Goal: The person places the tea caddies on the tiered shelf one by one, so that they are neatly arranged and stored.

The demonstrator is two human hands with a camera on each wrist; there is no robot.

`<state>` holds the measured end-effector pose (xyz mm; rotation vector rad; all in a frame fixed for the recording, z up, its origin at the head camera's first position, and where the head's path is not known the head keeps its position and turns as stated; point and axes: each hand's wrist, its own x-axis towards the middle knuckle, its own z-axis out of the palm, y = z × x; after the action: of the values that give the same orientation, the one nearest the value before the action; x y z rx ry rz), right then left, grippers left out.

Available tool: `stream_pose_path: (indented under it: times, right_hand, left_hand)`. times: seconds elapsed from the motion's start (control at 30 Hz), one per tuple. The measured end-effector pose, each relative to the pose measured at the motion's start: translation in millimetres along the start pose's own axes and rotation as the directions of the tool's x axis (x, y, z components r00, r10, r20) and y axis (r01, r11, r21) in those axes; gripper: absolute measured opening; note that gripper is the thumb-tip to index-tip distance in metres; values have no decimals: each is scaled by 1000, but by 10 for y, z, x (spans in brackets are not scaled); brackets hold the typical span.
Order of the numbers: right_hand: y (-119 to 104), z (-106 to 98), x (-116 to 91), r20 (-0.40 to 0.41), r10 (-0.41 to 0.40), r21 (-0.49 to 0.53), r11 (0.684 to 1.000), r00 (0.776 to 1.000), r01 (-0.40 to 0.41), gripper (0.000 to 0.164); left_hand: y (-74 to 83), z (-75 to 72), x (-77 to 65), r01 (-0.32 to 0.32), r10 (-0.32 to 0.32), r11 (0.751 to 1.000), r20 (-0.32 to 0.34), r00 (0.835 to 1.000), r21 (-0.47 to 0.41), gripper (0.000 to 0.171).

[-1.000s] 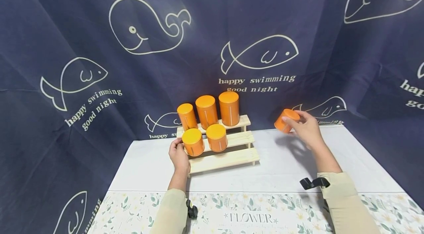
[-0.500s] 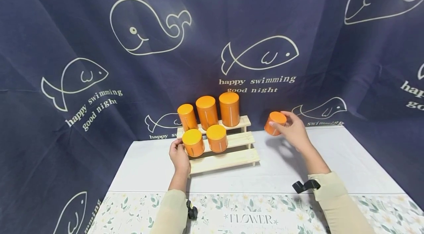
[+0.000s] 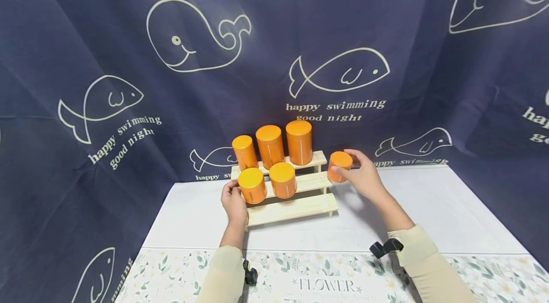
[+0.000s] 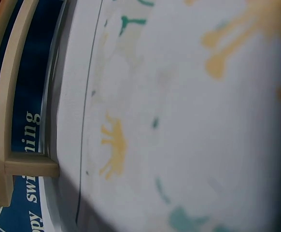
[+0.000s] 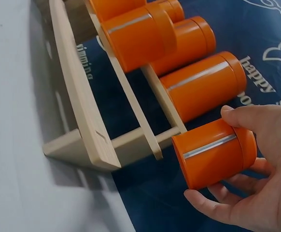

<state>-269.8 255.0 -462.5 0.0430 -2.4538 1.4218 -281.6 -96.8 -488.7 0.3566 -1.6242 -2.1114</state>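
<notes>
In the head view, a three-tier wooden stand bears orange canisters: three taller ones, including a canister on the top tier, and two shorter ones, including a canister on the middle tier. My left hand grips the stand's left end, beside the left short canister; its fingertips are partly hidden there. My right hand holds another short canister between thumb and fingers, just off the stand's right end. In the right wrist view this canister is raised, a silver stripe along its side.
The stand rests on a white table whose front strip has a floral print with the word FLOWER. Behind hangs a dark blue curtain with whale and fish drawings, close to the top tier.
My right hand has carried the short canister leftward to the stand's right end, and the canister has turned more upright. My left hand stays at the stand.
</notes>
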Motion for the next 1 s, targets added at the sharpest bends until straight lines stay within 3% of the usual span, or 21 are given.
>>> stream_pose_path:
  times: [0.7, 1.0]
  right_hand:
    - [-255, 446, -24, 76, -100, 88, 992, 992, 94, 74]
    - [-229, 609, -28, 62, -116, 129, 986, 991, 107, 70]
  left_hand:
    - [-14, 5, 11, 1, -1, 1000, -1, 1000, -20, 22]
    - [-7, 12, 4, -11, 11, 1000, 0, 1000, -20, 23]
